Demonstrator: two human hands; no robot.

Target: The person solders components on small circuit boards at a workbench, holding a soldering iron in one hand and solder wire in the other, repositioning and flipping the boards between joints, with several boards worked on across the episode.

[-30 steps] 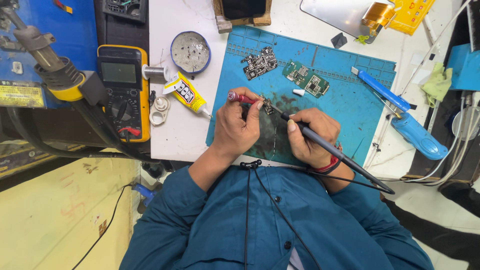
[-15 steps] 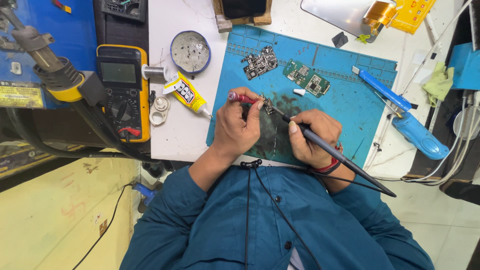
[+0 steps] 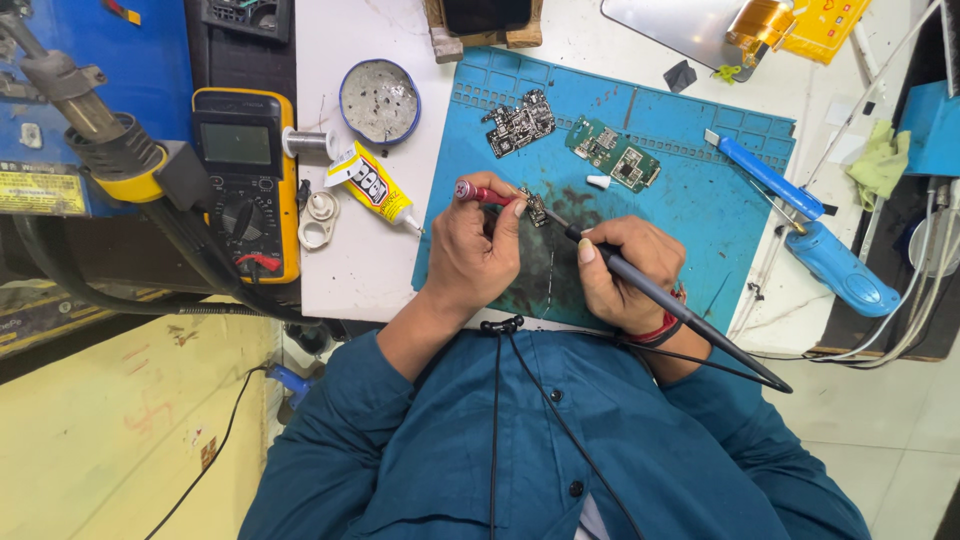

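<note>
Nothing has shifted over the last second: the left hand [image 3: 475, 250] still pinches a red-handled tool [image 3: 482, 193] against the small circuit board [image 3: 535, 207] mid-mat [image 3: 700, 210], while the right hand [image 3: 625, 270] grips the soldering iron [image 3: 680, 315], its tip steady there.

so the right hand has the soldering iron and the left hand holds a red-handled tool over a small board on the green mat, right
Not quite: the mat is blue, not green, as the head view shows. The rest stands: the right hand grips the soldering iron, the left hand the red-handled tool at the small board.
</note>
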